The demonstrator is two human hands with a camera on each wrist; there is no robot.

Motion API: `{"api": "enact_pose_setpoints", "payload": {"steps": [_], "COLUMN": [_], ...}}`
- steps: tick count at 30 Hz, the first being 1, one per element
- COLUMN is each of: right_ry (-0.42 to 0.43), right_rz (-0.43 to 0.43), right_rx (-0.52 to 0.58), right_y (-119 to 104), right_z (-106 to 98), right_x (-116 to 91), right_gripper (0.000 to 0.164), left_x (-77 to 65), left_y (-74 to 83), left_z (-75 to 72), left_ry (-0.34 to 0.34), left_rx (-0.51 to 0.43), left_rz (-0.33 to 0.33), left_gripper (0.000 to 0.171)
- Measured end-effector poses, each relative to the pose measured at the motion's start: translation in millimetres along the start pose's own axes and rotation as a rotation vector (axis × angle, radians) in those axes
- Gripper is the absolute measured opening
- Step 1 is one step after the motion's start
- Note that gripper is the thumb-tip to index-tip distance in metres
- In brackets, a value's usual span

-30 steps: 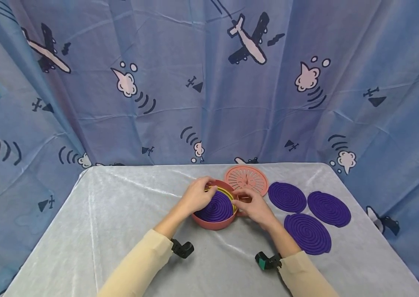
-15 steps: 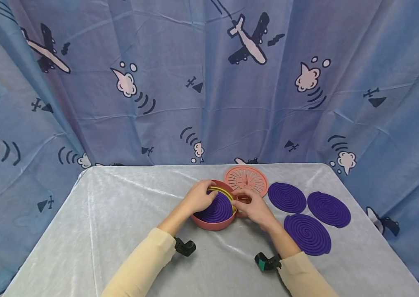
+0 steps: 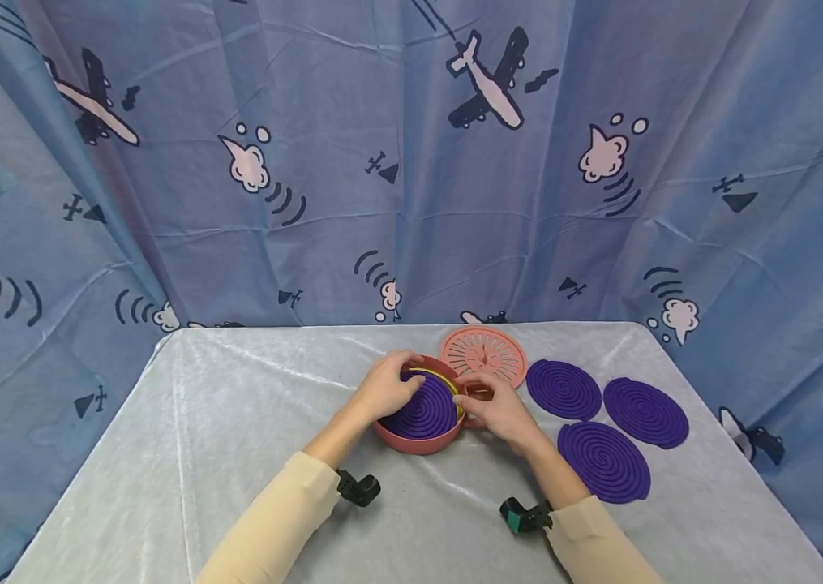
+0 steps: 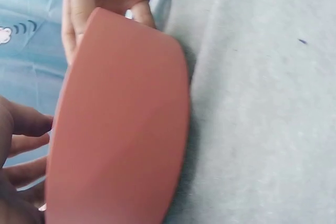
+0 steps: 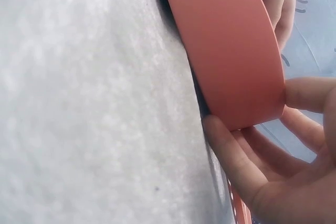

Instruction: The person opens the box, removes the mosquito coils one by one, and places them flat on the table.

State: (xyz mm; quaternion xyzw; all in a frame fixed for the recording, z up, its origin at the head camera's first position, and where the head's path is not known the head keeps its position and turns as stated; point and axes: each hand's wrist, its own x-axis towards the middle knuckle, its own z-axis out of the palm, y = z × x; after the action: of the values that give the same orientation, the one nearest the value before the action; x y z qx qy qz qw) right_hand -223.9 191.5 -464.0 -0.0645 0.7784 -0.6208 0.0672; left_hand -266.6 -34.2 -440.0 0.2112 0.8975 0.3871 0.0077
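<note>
A round terracotta-red mosquito coil holder (image 3: 417,445) with a handle sits on the table in the head view. Inside it lies a purple mosquito coil (image 3: 422,412), a yellow curved edge (image 3: 443,376) showing along its far side. My left hand (image 3: 389,388) reaches over the holder's left rim, thumb on the purple coil and fingers curved by its far edge; the fingertips are partly hidden. On the right, my right hand (image 3: 496,410) grips the holder's side by the handle. The right wrist view shows its thumb at the rim and fingers against the outer wall (image 5: 226,51).
Behind the holder lies a slotted orange lid (image 3: 484,357). Three more purple coils, a near one (image 3: 604,461), a far one (image 3: 564,389) and a right one (image 3: 646,412), lie flat on the white-covered table (image 3: 258,405). A patterned blue curtain (image 3: 309,162) stands behind.
The purple coil has shifted slightly within the holder, and less yellow shows at its far side. My left hand has moved a little; the right hand keeps its grip.
</note>
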Motion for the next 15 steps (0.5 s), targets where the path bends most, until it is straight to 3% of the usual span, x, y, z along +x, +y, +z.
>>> {"api": "enact_pose_setpoints", "payload": {"steps": [8,11,15], "right_ry": [0.009,0.009,0.004], "right_rz": [0.013,0.018,0.011], "right_rx": [-0.006,-0.002,-0.007], "right_y": [-0.1,0.3,1.3], "right_z": [0.4,-0.1,0.1], "right_x": [0.1,0.9,1.1], "right_gripper": [0.039,0.039,0.040], "left_x": [3.2,3.1,1.7], "left_y": [-4.3,-7.2,-9.9], "left_z": [-7.3,-8.5,-8.8], "left_ry": [0.014,-0.002,-0.020], "left_rx": [-0.162,-0.183,-0.180], "left_rz": [-0.026,-0.036,0.003], "left_gripper": [0.033,0.032,0.029]}}
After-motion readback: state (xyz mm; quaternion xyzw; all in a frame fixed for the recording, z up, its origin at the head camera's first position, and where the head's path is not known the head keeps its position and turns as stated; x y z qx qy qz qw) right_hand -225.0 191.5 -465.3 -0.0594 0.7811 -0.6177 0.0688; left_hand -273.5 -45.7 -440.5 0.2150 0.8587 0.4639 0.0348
